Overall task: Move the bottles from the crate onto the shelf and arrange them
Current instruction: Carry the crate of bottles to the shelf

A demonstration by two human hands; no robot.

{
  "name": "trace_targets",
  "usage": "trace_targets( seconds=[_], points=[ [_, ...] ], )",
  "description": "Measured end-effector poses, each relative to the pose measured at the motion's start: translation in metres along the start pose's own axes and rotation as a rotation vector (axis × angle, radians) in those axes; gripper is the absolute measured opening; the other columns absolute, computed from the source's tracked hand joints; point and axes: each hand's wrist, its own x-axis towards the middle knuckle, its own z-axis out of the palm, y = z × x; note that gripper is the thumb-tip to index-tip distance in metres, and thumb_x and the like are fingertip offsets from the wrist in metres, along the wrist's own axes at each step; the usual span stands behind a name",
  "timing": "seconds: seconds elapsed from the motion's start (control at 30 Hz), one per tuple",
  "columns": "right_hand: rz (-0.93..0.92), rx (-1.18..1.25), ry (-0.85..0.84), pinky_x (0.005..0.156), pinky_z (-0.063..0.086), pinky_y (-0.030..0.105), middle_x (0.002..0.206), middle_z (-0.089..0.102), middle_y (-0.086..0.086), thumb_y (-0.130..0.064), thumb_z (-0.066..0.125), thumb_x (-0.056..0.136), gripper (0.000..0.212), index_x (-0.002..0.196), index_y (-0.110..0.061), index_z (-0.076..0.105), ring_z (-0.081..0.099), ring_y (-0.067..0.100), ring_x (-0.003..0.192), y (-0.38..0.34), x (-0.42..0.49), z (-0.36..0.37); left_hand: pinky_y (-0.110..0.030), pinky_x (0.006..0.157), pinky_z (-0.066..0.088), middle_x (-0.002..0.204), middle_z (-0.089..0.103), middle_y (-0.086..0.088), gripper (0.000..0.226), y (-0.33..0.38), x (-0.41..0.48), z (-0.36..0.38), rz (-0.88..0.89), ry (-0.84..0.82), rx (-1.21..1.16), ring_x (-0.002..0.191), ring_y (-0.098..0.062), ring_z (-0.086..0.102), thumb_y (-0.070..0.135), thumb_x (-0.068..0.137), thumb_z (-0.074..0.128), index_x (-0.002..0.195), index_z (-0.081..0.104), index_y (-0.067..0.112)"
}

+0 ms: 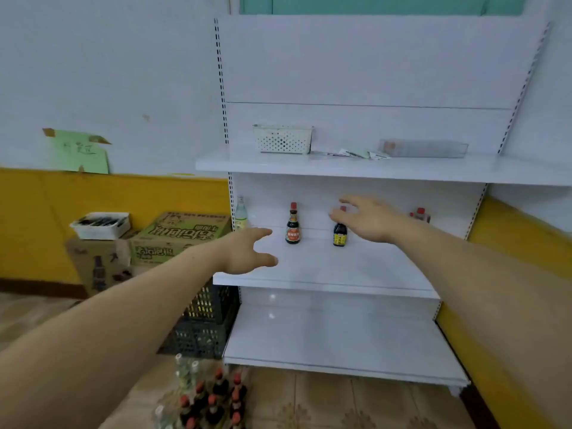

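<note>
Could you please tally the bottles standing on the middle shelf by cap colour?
Red-capped bottles: 3
Pale-capped bottle: 1
Total: 4

White shelf unit (pixel 334 335) on tiled floor (pixel 325 404). On upper shelf (pixel 340 168): perforated basket (pixel 283 139) at left, loose papers (pixel 356 153) mid-shelf, clear tray (pixel 424 148) at right. On middle shelf (pixel 325 267), spaced row of upright bottles: clear bottle (pixel 240 213) far left, dark bottle (pixel 292 224), second dark bottle (pixel 340 235), red-capped bottle (pixel 420 215) far right. On floor left of unit: stacked dark crates (pixel 204 323), cardboard boxes (pixel 173 236). Nearer, cluster of bottles (pixel 210 397).
</note>
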Motion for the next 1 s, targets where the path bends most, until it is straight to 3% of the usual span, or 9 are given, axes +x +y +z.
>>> trace_targets(
  seconds=[0.13,0.27,0.63,1.0],
  points=[
    [-0.011,-0.044,-0.065,0.114,0.024,0.036,0.155,0.032,0.0,-0.066,0.042,0.088,0.072,0.146,-0.026,0.035,0.03,0.022,0.141,-0.024,0.01,0.03,-0.042,0.104,0.038,0.153,0.032,-0.002,0.079,-0.043,-0.016,-0.006,-0.08,0.019,-0.06,0.129,-0.031,0.045,0.051,0.085,0.059,0.149,0.017,0.031],
    [-0.078,-0.079,-0.088,0.113,0.023,0.035,0.155,0.031,0.0,-0.063,0.042,0.09,0.069,0.147,-0.025,0.033,0.028,0.022,0.142,-0.074,0.026,0.061,-0.029,0.106,0.03,0.152,0.031,0.002,0.072,-0.098,-0.036,-0.017,-0.085,0.059,-0.056,0.137,-0.022,0.034,0.042,0.089,0.059,0.149,0.022,0.025],
    [-0.246,-0.061,-0.261,0.114,0.025,0.04,0.158,0.024,0.002,-0.069,0.039,0.088,0.075,0.149,-0.028,0.028,0.027,0.025,0.143,-0.292,0.09,0.213,-0.039,0.114,0.026,0.157,0.02,0.0,0.079,-0.34,-0.12,-0.067,-0.359,0.057,-0.063,0.143,-0.022,0.022,0.054,0.086,0.057,0.15,0.019,0.026],
    [-0.408,-0.089,-0.473,0.116,0.025,0.045,0.16,0.019,-0.002,-0.072,0.037,0.086,0.077,0.15,-0.031,0.026,0.022,0.024,0.145,-0.468,0.161,0.36,-0.035,0.112,0.026,0.156,0.022,-0.002,0.077,-0.532,-0.189,-0.108,-0.631,0.099,-0.176,0.142,-0.022,0.025,0.049,0.088,0.058,0.15,0.018,0.026]
  ],
)
